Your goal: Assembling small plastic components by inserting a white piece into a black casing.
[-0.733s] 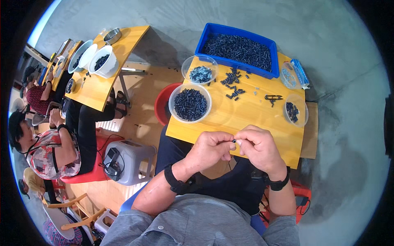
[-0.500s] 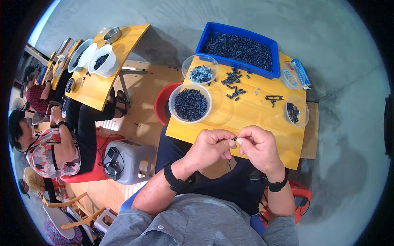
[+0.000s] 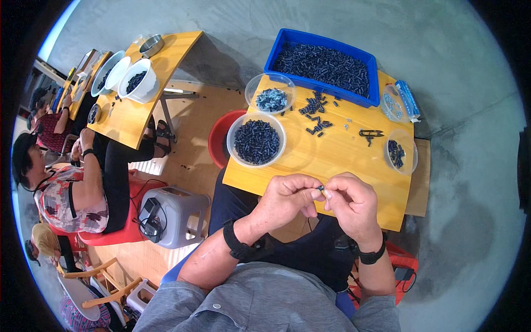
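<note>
I see both hands meeting over the near edge of the yellow wooden counter (image 3: 343,152): left hand (image 3: 287,199) and right hand (image 3: 351,202) pinch one small dark part (image 3: 321,188) between fingertips. A clear round bowl of dark parts (image 3: 256,140) sits just beyond.

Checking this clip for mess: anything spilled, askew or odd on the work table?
Mostly tidy. A scatter of small dark parts lies loose on the wooden table beside the blue bin, outside any bowl. Both the left hand and right hand pinch one tiny part. Nothing looks damaged.
</note>
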Motion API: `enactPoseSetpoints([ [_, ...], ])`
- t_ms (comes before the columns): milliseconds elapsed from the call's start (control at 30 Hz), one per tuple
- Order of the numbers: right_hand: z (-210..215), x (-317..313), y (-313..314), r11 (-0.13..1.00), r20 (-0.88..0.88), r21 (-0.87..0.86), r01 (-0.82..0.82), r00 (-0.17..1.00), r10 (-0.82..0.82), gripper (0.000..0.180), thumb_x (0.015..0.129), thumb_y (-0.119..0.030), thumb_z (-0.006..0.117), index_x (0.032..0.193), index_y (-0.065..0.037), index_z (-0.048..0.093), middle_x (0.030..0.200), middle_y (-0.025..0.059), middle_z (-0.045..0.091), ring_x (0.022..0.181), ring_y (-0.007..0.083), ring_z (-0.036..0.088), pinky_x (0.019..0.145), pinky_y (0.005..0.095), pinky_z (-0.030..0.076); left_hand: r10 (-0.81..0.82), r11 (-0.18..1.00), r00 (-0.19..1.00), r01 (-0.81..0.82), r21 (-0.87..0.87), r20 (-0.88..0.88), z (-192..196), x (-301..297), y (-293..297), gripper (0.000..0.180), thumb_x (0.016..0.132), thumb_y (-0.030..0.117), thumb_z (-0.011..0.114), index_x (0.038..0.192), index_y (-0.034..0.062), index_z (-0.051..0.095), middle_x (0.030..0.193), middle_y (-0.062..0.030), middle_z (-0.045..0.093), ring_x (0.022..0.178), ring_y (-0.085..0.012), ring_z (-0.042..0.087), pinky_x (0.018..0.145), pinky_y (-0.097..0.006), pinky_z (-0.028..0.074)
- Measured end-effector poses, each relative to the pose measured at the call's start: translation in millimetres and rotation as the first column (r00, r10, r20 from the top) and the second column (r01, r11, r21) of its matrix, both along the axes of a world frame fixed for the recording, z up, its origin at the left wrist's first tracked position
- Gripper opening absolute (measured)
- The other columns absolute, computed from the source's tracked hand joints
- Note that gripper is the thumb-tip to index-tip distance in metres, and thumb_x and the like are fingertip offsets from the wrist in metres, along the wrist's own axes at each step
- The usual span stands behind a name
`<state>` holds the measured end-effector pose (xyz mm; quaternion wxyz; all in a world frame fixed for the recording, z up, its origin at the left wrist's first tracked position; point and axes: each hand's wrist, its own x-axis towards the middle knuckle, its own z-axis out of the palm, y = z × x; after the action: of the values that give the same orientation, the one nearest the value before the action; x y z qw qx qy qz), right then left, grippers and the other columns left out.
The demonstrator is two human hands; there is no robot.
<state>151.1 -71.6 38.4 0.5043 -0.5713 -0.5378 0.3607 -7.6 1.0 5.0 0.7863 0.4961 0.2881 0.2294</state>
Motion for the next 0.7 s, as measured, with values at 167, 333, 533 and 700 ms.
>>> enactPoseSetpoints([
  [167, -2, 0, 2, 0.998, 0.082, 0.06, -0.018, 0.997, 0.013, 0.007, 0.08, 0.009, 0.059, 0.084, 0.003, 0.059, 0.078, 0.0107, 0.06, 0.066, 0.0164, 0.061, 0.055, 0.0253, 0.048, 0.008, 1.0, 1.0, -0.008, 0.001, 0.015, -1, 0, 0, 0.012, 0.091, 0.006, 0.058, 0.096, -0.0031, 0.065, 0.081, -0.0043, 0.066, 0.063, -0.009, 0.062, 0.057, -0.022, 0.053],
  [333, -1, 1, 4, 0.997, 0.159, 0.064, -0.035, 0.987, 0.024, 0.008, 0.079, 0.008, 0.06, 0.083, 0.002, 0.059, 0.076, 0.0112, 0.06, 0.067, 0.0205, 0.061, 0.059, 0.0289, 0.048, 0.001, 1.0, 1.0, -0.001, 0.012, 0.001, -2, 0, 3, 0.011, 0.09, 0.005, 0.059, 0.095, -0.0034, 0.065, 0.082, -0.0047, 0.066, 0.063, -0.0091, 0.062, 0.057, -0.022, 0.052],
  [533, -1, 4, 8, 0.992, 0.251, 0.062, -0.108, 0.964, 0.089, 0.004, 0.08, 0.003, 0.06, 0.083, 0.001, 0.06, 0.077, 0.0118, 0.061, 0.067, 0.0238, 0.061, 0.06, 0.0312, 0.048, 0.006, 1.0, 1.0, -0.006, -0.015, -0.002, -8, -1, 3, 0.011, 0.089, 0.004, 0.059, 0.094, -0.0036, 0.065, 0.082, -0.0054, 0.066, 0.063, -0.0098, 0.062, 0.057, -0.022, 0.052],
  [700, -14, 9, 11, 0.981, 0.209, -0.009, -0.196, 0.959, 0.193, 0.002, 0.082, 0.0, 0.059, 0.084, 0.001, 0.06, 0.073, 0.0097, 0.06, 0.062, 0.0202, 0.06, 0.057, 0.0297, 0.047, -0.009, 0.999, 1.0, 0.008, -0.041, -0.016, -23, -2, -1, 0.01, 0.089, 0.004, 0.059, 0.093, -0.0027, 0.065, 0.079, -0.0036, 0.065, 0.063, -0.0087, 0.062, 0.056, -0.021, 0.05],
])
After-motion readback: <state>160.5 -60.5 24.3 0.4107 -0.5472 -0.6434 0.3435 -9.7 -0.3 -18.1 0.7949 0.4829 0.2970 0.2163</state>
